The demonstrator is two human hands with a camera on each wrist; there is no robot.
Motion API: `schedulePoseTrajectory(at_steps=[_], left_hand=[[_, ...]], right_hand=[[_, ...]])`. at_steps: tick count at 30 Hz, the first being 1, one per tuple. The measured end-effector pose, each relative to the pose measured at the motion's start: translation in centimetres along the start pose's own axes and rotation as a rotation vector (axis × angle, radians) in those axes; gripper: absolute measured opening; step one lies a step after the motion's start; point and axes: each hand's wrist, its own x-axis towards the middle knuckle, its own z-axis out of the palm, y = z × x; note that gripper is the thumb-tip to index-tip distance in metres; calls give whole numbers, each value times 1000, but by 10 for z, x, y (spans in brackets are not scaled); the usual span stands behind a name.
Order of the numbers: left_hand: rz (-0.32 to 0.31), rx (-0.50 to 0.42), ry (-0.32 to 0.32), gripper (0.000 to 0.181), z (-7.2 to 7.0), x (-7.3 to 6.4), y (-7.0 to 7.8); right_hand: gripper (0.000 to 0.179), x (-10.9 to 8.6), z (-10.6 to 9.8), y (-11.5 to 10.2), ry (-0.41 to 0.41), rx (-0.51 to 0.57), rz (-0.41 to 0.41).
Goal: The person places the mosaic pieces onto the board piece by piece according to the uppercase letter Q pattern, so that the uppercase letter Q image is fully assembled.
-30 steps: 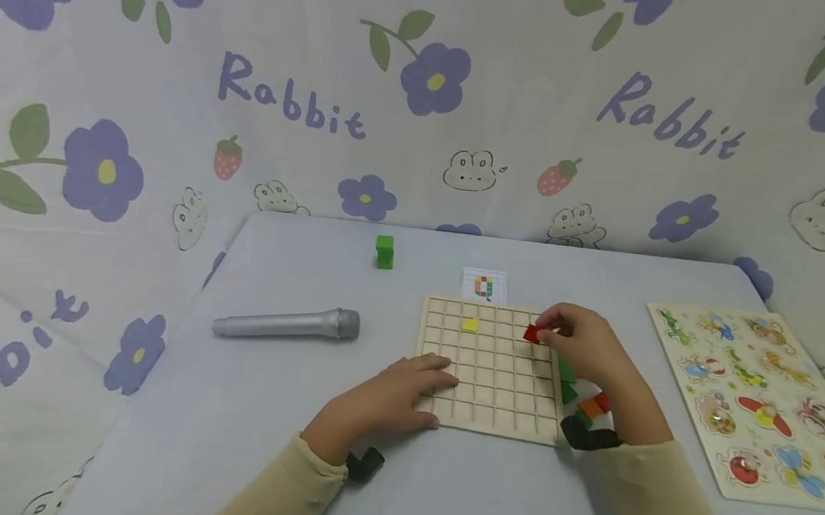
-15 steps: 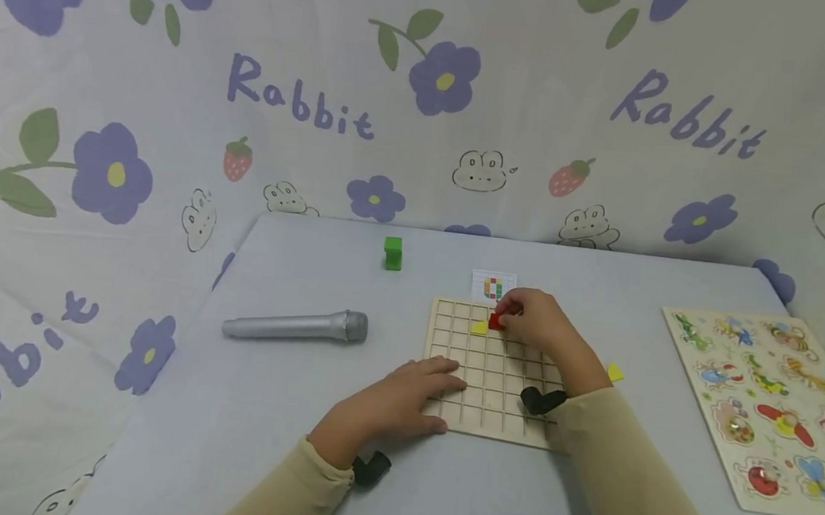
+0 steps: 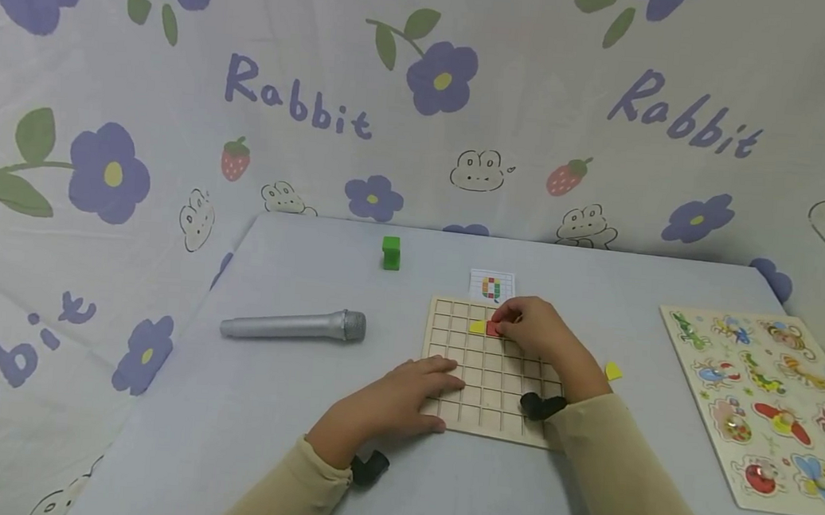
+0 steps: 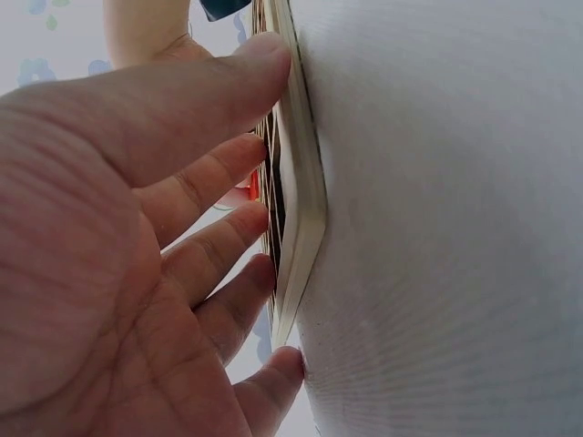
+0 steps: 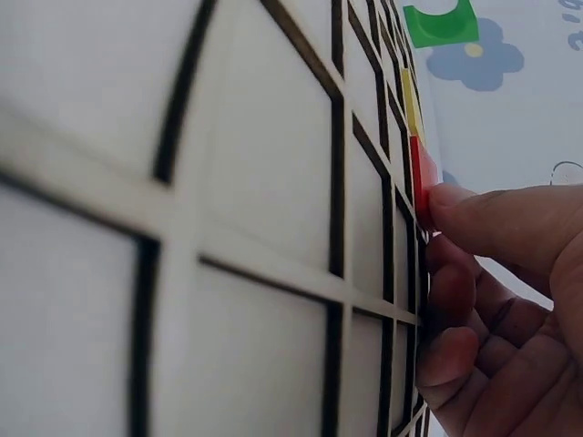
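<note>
A wooden grid board (image 3: 469, 415) lies on the table. My left hand (image 3: 391, 404) rests over its left edge, fingers nearly straight; in the left wrist view the thumb (image 4: 246, 77) lies on the board's side rim (image 4: 305, 196). With thumb and fingertips, my right hand (image 3: 538, 330) pinches a small red square tile (image 3: 492, 328) at an upper cell of the grid. Just left of it sits a yellow tile (image 3: 477, 327) with one curved corner. From the right wrist view, the thumb meets the red tile (image 5: 422, 173) and the other fingers curl against the board.
A small card (image 3: 492, 284) with a coloured Q pattern lies behind the board. A silver microphone (image 3: 293, 326) is at left, a green block (image 3: 390, 253) farther back. Another yellow piece (image 3: 614, 371) lies beyond my right wrist, and an insect puzzle board (image 3: 755, 393) on the right.
My right hand has carried the red tile leftward across the board to beside the yellow tile, then lowered it flat onto the grid. My left hand stays on the board's edge.
</note>
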Motion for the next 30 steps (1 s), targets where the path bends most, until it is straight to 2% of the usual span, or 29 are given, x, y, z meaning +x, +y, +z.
schedulePoseTrajectory(at_steps=[7,12,17,20,22,25,30], left_hand=[[11,8,-6,63,0,1,2],[7,-1,-9,63,-1,0,3],[4,2,-9,64,0,-1,3],[1,-3,-17,64,0,-1,4],[-1,-6,-20,64,0,-1,4],[-7,-11,-18,65,-1,-2,5],[-8,-22,-17,65,-3,-3,6]], right_hand=[[13,-6,-1,2,30,5,-4],[23,-22,-21,14,105,3,8],[29,-57,-51,50,164,-51,54],[31,-82,-60,77,146,-96,115],[30,-94,-61,90,105,-106,147],[30,-107,-60,104,61,-99,148],[32,-117,-57,114,86,-127,122]])
